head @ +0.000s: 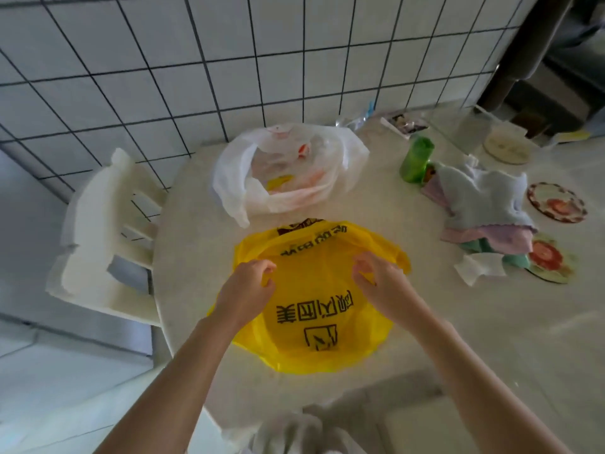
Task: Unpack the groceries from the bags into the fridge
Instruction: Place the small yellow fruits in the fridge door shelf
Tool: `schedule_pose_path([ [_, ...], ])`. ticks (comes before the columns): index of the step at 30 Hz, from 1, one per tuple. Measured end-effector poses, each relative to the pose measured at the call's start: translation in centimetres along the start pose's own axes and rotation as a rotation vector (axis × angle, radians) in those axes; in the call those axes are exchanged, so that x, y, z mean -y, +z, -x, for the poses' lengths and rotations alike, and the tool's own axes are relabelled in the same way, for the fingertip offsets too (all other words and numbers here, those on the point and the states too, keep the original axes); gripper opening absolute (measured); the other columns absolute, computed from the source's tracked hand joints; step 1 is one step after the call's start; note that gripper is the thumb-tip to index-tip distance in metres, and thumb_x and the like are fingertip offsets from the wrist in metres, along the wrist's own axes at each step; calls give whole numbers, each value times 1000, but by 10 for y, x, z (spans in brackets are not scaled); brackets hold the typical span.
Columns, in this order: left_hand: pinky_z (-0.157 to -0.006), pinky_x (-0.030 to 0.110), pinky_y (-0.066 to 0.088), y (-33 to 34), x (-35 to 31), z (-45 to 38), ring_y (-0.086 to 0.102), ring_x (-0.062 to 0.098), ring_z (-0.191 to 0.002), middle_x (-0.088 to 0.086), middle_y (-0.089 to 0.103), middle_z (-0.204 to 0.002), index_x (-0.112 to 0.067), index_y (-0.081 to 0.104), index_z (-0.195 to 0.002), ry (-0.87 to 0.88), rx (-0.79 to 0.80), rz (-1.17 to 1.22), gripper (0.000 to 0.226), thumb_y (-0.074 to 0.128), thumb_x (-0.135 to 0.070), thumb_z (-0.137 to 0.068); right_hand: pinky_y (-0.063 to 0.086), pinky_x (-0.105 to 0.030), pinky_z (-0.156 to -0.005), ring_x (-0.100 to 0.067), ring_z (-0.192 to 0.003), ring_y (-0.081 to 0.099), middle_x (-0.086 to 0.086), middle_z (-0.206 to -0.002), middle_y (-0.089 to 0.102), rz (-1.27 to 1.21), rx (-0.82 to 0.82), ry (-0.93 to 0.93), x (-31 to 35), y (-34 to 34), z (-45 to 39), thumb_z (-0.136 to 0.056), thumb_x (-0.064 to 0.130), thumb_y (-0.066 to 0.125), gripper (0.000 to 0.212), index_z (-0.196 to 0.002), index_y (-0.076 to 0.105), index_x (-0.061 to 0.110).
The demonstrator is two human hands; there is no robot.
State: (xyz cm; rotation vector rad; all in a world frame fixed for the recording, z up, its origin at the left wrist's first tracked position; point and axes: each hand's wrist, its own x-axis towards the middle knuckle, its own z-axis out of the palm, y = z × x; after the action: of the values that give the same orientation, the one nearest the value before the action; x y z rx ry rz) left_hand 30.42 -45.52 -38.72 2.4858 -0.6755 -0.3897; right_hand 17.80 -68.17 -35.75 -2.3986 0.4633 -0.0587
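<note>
A yellow plastic bag (pixel 314 309) with black printed characters lies on the pale round table (pixel 425 339) in front of me. My left hand (pixel 248 290) pinches the bag's left rim with curled fingers. My right hand (pixel 376 280) pinches the right rim the same way. The bag's mouth faces away from me and its contents are hidden. Behind it sits a white plastic bag (pixel 288 172), its mouth open, with packaged items in red and yellow showing inside.
A green bottle (pixel 416 158) stands right of the white bag. Folded cloths (pixel 484 208) and patterned coasters (pixel 556 201) lie at the right. A white chair (pixel 108 231) stands left of the table against the tiled wall (pixel 163 77). A lidded container (pixel 505 145) sits at the back right.
</note>
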Motion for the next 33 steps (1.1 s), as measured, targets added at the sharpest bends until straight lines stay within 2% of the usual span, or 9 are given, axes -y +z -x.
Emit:
schedule_pose_path([
  [6,-97,37,44,-20,-4,-70,50,22,-120,3,59,-128,-14,58,-126,-23,-30,-76,35,56,-17,-92,38,-24,-84,-21,-107,59,-5,-113,65,37,69,-100,-3,-16,-85,-94,19,54,30,-123,58,12],
  [9,-97,36,42,-25,-8,-108,46,23,-121,5,55,-130,-12,56,-128,-42,-51,-139,35,54,-16,-93,36,-18,-80,-19,-105,59,-5,-111,65,39,109,-148,-14,-21,-134,-93,17,55,28,-121,58,12],
  [18,-105,34,38,-36,-7,-209,36,21,-132,4,47,-138,-11,51,-133,-63,-127,-248,42,54,-15,-92,44,-33,-96,-22,-110,55,-4,-117,62,145,224,-308,-26,-32,-277,-93,17,56,32,-124,55,10],
  [22,-108,34,36,-43,4,-246,35,22,-134,7,49,-138,-10,49,-134,-83,-119,-246,43,54,-10,-91,42,-31,-95,-21,-112,54,-2,-120,60,207,260,-355,-19,-30,-335,-92,20,56,33,-124,53,12],
  [26,-105,35,41,-41,11,-281,38,24,-132,7,52,-135,-9,51,-133,-16,-86,-277,43,54,-7,-90,45,-33,-94,-23,-110,54,-5,-119,59,251,295,-358,-14,-24,-392,-93,20,56,35,-127,51,12],
  [30,-101,40,44,-31,13,-319,43,26,-129,7,55,-132,-11,54,-131,48,-25,-334,46,56,-6,-85,44,-34,-91,-28,-107,54,-12,-118,58,403,309,-376,-19,-16,-449,-94,21,53,32,-121,53,5],
  [33,-111,47,35,-25,15,-346,42,30,-132,6,55,-134,-17,52,-134,165,-86,-462,61,61,1,-77,46,-38,-92,-28,-108,51,-12,-120,55,586,320,-394,-30,-9,-479,-93,25,53,37,-125,50,7],
])
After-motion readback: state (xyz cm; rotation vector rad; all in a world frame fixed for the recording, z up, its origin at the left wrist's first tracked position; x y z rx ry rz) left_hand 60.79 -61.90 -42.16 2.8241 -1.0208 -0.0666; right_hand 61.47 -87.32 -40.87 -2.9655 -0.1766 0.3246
